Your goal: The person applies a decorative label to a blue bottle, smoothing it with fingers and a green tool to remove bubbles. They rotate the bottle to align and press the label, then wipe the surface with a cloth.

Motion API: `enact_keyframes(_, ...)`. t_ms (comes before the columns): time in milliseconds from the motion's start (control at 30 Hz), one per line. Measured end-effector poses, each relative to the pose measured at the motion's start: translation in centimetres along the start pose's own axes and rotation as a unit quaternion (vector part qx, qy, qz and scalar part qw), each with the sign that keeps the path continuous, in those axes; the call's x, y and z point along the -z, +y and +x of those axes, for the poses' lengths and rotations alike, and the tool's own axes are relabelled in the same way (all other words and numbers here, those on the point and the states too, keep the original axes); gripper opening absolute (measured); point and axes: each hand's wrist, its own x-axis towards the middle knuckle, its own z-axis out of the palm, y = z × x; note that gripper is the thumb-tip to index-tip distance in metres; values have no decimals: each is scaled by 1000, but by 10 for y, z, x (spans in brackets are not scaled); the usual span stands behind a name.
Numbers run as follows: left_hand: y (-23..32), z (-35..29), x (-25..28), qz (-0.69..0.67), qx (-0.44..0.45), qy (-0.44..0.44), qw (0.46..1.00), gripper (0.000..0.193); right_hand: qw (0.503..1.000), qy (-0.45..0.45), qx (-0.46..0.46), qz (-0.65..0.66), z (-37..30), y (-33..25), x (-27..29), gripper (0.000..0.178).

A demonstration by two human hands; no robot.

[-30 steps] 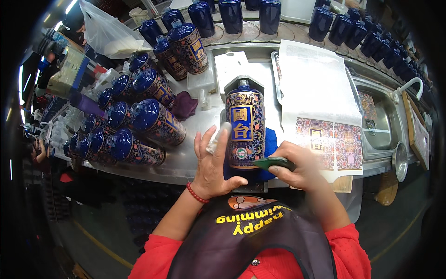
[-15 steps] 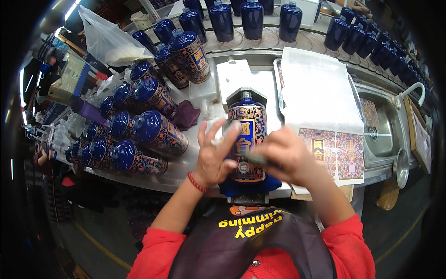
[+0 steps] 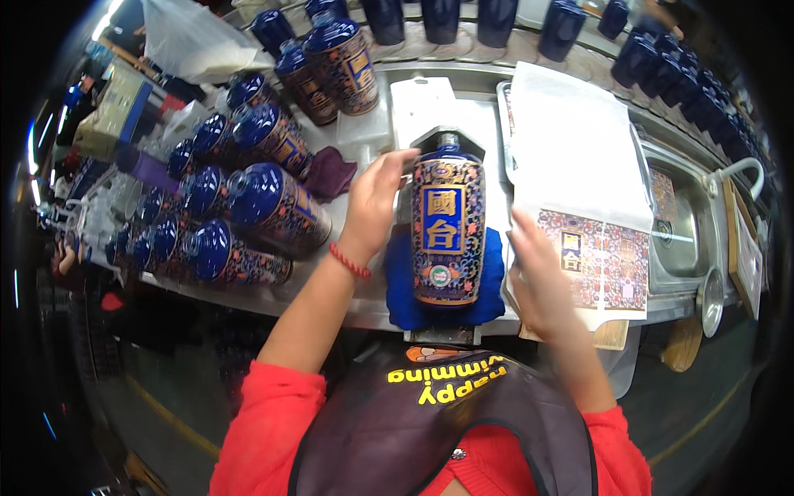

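Observation:
A blue glass bottle [image 3: 451, 248] with a colourful floral label and gold lettering lies on its back, neck away from me, in a cradle [image 3: 442, 333] draped with a blue cloth [image 3: 490, 281]. Alongside its upper left side is my left hand [image 3: 376, 198], fingers stretched out and their tips at the bottle's shoulder; whether they touch it I cannot tell. My right hand [image 3: 542, 273] is to the right of the bottle, apart from it and blurred, with its fingers extended. Nothing shows in either hand.
Labelled bottles [image 3: 277, 207] crowd the left, beside a purple cloth [image 3: 331, 174]. Printed label sheets [image 3: 591, 260] lie at the right under white paper [image 3: 571, 149], before a metal sink [image 3: 682, 240]. Plain blue bottles [image 3: 562, 29] line a curved conveyor [image 3: 463, 54] behind.
Both hands have moved off the bottle's front, the left up its side, the right outward. The dark green piece in the right hand is no longer visible. Bottles on the conveyor have shifted.

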Motion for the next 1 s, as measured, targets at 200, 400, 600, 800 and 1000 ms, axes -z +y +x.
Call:
enact_keyframes(200,10,40,-16,-237,234,-106,937,59,997,-15,-4,-80,-26,-10,-35,100)
enact_keyframes(400,41,8,-4,-161,147,-126,968,46,996,17,70,-55,-52,-4,-26,100)
enact_keyframes(600,88,-22,32,-1,-86,-143,986,40,984,66,130,-103,-35,14,-30,78)
enact_keyframes(800,154,-12,58,116,-174,-97,973,34,962,139,222,-75,31,20,-23,74)
enact_keyframes(1000,229,30,59,91,-219,-27,971,22,926,220,276,-133,119,24,5,77)
